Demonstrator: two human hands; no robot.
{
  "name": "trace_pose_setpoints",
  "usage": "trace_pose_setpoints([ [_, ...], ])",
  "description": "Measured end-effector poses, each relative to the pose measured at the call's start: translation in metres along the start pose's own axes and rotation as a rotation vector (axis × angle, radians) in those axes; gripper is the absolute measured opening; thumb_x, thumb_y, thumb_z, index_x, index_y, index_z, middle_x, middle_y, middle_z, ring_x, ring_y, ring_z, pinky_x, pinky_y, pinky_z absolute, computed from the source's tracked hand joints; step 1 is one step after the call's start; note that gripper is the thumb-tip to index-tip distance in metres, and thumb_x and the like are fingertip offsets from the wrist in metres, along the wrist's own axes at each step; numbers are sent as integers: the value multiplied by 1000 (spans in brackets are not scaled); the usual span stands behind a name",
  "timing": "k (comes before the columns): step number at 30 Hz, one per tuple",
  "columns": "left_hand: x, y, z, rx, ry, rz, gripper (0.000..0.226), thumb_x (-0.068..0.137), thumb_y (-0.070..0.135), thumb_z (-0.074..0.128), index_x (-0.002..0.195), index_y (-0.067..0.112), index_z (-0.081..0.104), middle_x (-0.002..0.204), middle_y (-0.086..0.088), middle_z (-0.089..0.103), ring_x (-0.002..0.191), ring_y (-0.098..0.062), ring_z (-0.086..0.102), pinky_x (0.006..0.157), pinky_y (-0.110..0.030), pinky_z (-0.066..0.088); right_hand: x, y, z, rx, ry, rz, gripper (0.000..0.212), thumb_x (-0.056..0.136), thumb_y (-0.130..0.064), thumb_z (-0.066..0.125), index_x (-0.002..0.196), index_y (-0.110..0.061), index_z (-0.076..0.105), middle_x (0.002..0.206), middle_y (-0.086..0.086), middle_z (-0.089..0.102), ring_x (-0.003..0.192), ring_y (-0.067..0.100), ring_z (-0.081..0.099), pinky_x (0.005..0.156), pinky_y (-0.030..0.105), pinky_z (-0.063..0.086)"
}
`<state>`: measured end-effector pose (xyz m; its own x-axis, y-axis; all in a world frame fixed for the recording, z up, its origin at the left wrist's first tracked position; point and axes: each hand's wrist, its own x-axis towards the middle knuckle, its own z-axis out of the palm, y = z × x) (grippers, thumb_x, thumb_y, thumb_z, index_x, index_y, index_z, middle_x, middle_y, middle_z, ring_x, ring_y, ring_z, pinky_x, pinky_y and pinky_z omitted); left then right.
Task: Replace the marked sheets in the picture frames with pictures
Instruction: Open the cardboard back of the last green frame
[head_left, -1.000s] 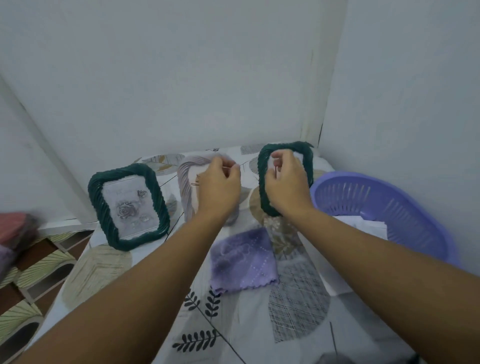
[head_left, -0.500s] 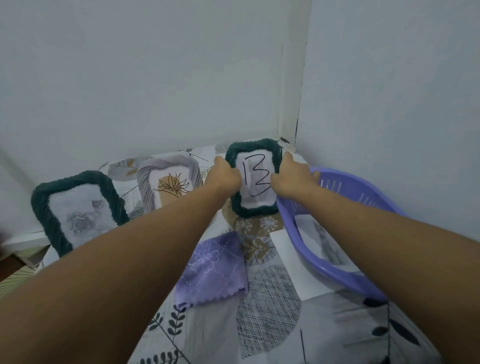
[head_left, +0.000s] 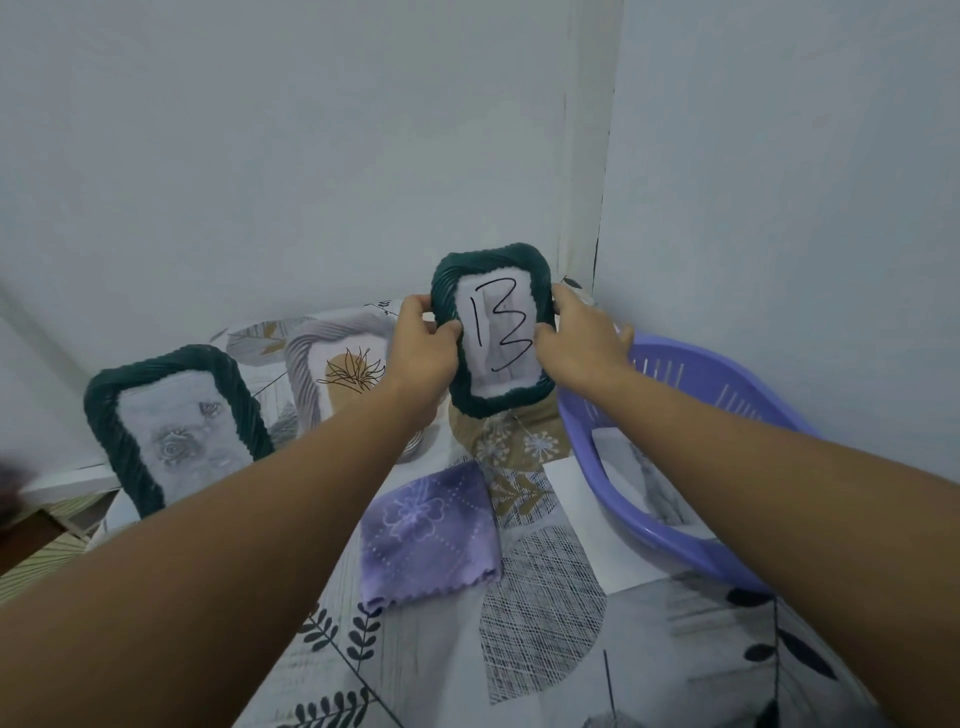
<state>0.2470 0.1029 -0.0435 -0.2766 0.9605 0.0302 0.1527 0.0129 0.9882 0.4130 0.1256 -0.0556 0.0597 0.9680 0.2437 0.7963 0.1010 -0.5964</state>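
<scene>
A dark green rope-edged picture frame (head_left: 492, 402) is held up above the table near the wall corner. Behind its glass is a white sheet marked "13" (head_left: 497, 332). My left hand (head_left: 423, 347) grips the frame's left side, thumb on the front. My right hand (head_left: 582, 340) grips its right side. A second green frame (head_left: 106, 415) with a grey rose picture leans at the left. Between them stands a grey-white frame (head_left: 304, 364) with a brown flower drawing, partly hidden by my left arm.
A purple plastic basket (head_left: 727, 371) holding white sheets sits at the right, against the wall. A purple cloth (head_left: 428, 540) lies on the patterned tablecloth (head_left: 545, 639) in the middle. A white sheet (head_left: 592, 530) lies beside the basket. Walls close the back and right.
Both hands took the right green frame by its sides and lifted it off the table toward me. The left hand left the grey-white frame. The view swung right.
</scene>
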Motion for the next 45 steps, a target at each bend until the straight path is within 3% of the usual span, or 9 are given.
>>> trace_pose_setpoints([
  [4,-17,8,-21,-113,0,19,27,106,13,52,131,22,50,108,-9,69,101,-24,71,83,-40,62,-13,-10,1,204,67,-99,36,97,-17,49,131,-26,56,116,-5,64,118,23,56,111,50,35],
  [8,-40,18,-47,-208,-10,27,31,106,11,53,135,20,54,107,-7,69,95,-19,72,80,-38,62,-36,-25,-2,488,28,-68,42,102,-20,53,143,-24,51,129,-7,60,115,13,57,95,29,45],
  [14,-79,19,-93,-342,-87,-20,34,106,10,53,139,17,55,120,-11,72,100,-21,73,79,-37,61,-77,-46,-4,925,-225,104,29,96,-42,60,119,-25,68,115,-1,74,109,22,69,102,50,52],
  [22,-140,0,-140,-416,-118,-60,33,106,8,52,136,18,58,120,-8,75,103,-21,74,80,-37,61,-144,-66,8,1247,-465,249,29,101,-32,58,114,-11,72,105,9,78,98,27,74,95,45,56],
  [30,-180,-22,-175,-424,-7,-116,31,106,9,52,135,18,59,124,-13,72,114,-29,70,83,-40,60,-193,-85,33,1320,-612,372,37,101,-39,52,123,-14,69,115,14,75,106,35,72,97,54,55],
  [35,-193,-36,-189,-422,44,-158,27,106,9,53,131,16,63,118,-11,75,103,-24,72,74,-34,60,-210,-93,53,1348,-576,422,46,92,-39,68,129,-12,66,118,13,74,110,35,70,102,58,52],
  [39,-194,-38,-198,-106,166,-178,33,104,20,59,137,18,57,117,-5,69,99,-15,66,90,-35,54,-217,-101,58,1239,-546,318,29,104,-34,54,126,-20,67,115,3,76,109,26,71,103,52,52],
  [41,-197,-37,-201,77,235,-114,44,102,30,63,143,22,50,115,-2,65,98,-11,61,86,-30,46,-221,-110,58,1083,-491,218,28,105,-40,52,125,-27,66,117,-5,75,112,19,69,105,49,51],
  [45,-204,-28,-201,107,251,23,23,100,40,63,117,25,66,101,4,69,93,-11,65,78,-28,48,-230,-127,62,737,-322,-138,18,107,-41,46,114,-38,61,109,-4,70,103,16,63,92,40,51],
])
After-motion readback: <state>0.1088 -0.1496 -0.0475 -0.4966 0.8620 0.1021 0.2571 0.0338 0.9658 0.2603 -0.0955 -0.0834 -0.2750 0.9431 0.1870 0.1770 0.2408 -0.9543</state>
